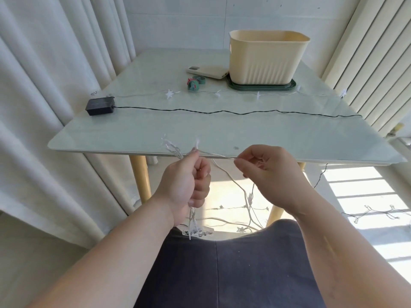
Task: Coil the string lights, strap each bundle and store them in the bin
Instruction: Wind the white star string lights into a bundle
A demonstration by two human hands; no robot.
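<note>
Coiling is judged partly done: loops of the clear-wire star string lights (196, 232) are gripped in the fisted left hand (189, 178) at the table's near edge, and the next length is pinched by the right hand (269, 174). Green strap rolls (193, 83) lie unused beside the cream ribbed plastic bin (264, 63), far right.

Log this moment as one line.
step: coiling | left hand: grips star-light bundle | right hand: pinches wire | straps: on table | bin: on green lid
</note>
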